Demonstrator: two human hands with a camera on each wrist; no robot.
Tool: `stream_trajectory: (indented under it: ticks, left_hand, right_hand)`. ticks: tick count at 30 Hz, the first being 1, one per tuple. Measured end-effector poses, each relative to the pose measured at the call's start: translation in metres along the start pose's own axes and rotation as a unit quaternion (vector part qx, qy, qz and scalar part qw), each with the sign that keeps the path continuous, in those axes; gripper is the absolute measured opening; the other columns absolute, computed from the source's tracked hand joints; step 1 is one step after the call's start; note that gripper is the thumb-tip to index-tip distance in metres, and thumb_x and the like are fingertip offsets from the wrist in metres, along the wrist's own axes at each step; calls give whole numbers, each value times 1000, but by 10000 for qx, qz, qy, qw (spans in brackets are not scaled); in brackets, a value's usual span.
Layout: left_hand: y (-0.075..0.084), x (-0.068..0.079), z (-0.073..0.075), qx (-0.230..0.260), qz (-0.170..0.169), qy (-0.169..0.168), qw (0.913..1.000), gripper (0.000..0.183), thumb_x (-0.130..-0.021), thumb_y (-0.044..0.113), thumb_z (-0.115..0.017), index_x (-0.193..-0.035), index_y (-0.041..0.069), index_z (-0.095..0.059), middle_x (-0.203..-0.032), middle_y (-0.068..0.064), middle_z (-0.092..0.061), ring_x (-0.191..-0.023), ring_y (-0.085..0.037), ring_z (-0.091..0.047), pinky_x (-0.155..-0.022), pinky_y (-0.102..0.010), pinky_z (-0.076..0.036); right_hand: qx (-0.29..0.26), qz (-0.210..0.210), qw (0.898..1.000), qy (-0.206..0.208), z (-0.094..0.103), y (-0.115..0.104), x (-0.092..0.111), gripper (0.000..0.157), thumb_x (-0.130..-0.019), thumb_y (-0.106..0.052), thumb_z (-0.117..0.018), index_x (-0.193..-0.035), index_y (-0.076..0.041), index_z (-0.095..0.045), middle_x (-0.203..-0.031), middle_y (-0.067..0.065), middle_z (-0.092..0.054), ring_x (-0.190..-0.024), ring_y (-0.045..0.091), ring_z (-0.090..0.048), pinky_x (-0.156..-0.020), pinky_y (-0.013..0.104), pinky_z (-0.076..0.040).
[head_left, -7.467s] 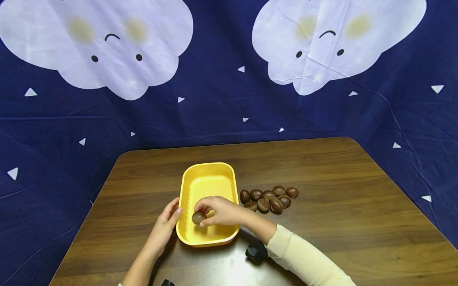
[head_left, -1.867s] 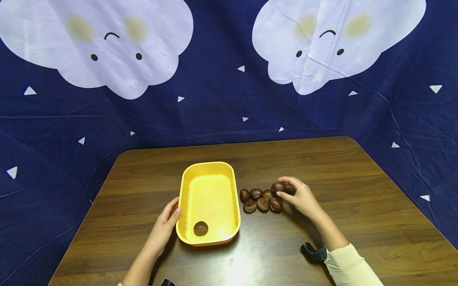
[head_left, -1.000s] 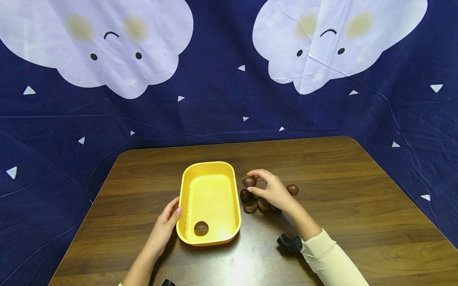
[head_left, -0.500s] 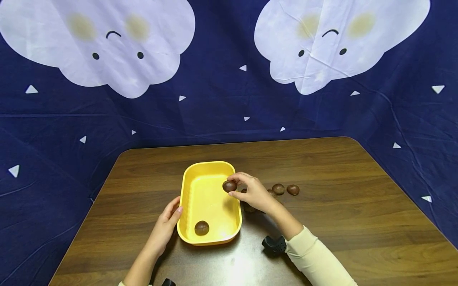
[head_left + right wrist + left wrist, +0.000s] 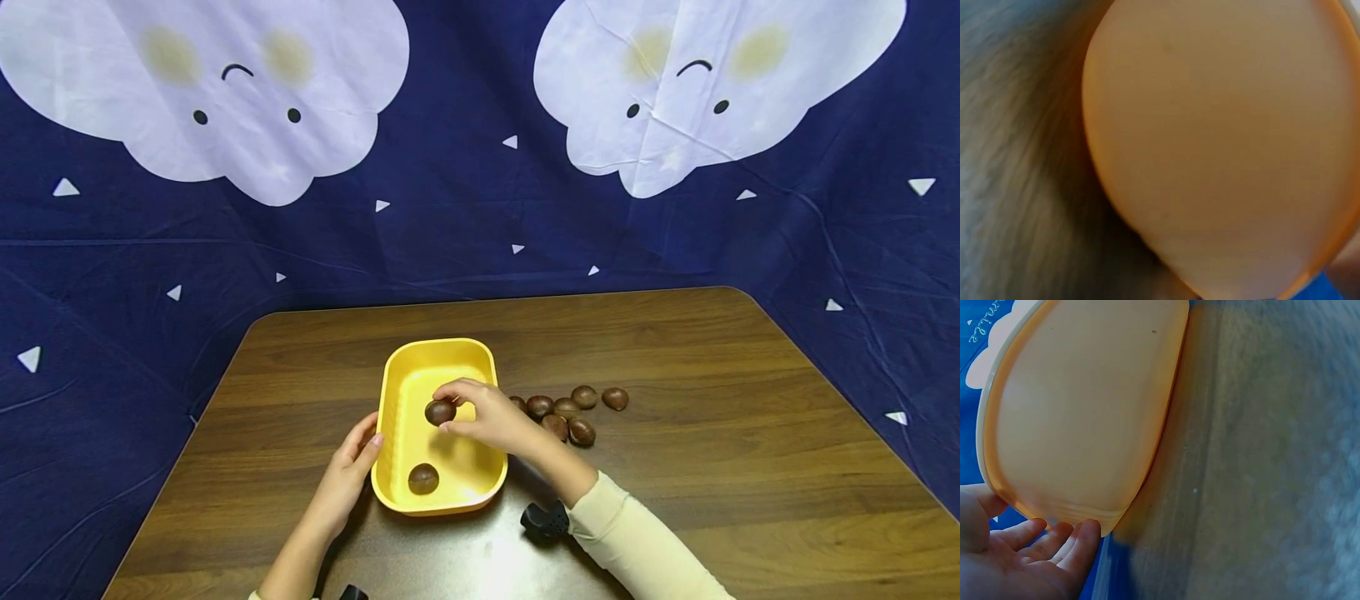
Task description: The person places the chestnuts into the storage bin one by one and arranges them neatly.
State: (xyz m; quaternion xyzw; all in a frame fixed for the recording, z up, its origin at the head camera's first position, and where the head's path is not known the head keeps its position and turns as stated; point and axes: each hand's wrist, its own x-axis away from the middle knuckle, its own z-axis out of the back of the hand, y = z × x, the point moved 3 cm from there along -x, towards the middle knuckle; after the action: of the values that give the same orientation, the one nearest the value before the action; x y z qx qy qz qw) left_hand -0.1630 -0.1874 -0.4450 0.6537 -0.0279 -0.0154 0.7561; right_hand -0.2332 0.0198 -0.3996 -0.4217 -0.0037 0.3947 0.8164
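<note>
Pinching hand: right hand (image 5: 491,417) over the yellow tray (image 5: 438,508); thumb and fingertips closed on a held chestnut (image 5: 439,412), which hangs above the tray floor near its middle.
Steadying hand: left hand (image 5: 347,471) at the tray's left wall; thumb at the rim, fingers bent against the outside, so the wall looks gripped between them.
Chestnut in the tray: one resting chestnut (image 5: 423,478) on the floor at the near end, left of centre; it lies apart from the held one.
Loose chestnuts: at least seven chestnuts (image 5: 540,407) on the wooden table (image 5: 697,358), right of the tray; the right forearm may hide more.
Latest shift: a second ago the held chestnut was above the loose group; half a second ago it was at the tray's right side; now it is well within the rim, while tray and left hand have stayed put.
Chestnut transfer: the sideways carry seems done for this one; the release is not yet made.
Wrist views: mostly the tray's outside; no chestnut shows in either.
</note>
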Motion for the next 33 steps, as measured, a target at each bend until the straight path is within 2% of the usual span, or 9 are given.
stream_trajectory:
  ticks: [8,16,24,33]
  left_hand:
    - [2,1,0,-22,66,-19,10000,47,-97,26,-42,-136,4,-31,-133,-18,-39,-118,-28,-38,-89,-22,-35]
    - [3,1,0,26,38,-28,10000,48,-97,25,-42,-137,2,-29,-135,-20,-37,-120,-29,-36,-86,-15,-34]
    - [3,0,0,-5,21,-1,10000,47,-97,25,-42,-136,2,-30,-133,-19,-38,-118,-29,-38,-87,-18,-35]
    - [2,0,0,12,61,-22,10000,48,-97,25,-42,-137,2,-29,-134,-20,-37,-120,-29,-37,-87,-16,-35]
  right_hand:
    - [-310,9,9970,-709,-15,-6,-14,33,-77,-11,-72,-107,-8,-59,-102,-2,-61,-92,6,-53,-84,21,-40]
    - [-200,-208,9877,-1539,-29,-4,-21,30,-77,-9,-71,-105,-9,-61,-101,-5,-60,-92,3,-53,-80,16,-41]
    - [-490,-421,9799,-1886,-38,-2,-20,29,-75,0,-70,-102,-5,-61,-96,-3,-62,-91,3,-54,-78,15,-42]
    - [-37,-593,9740,-2188,-43,-3,-18,29,-76,-3,-71,-103,-7,-62,-98,-5,-62,-88,1,-54,-76,14,-42]
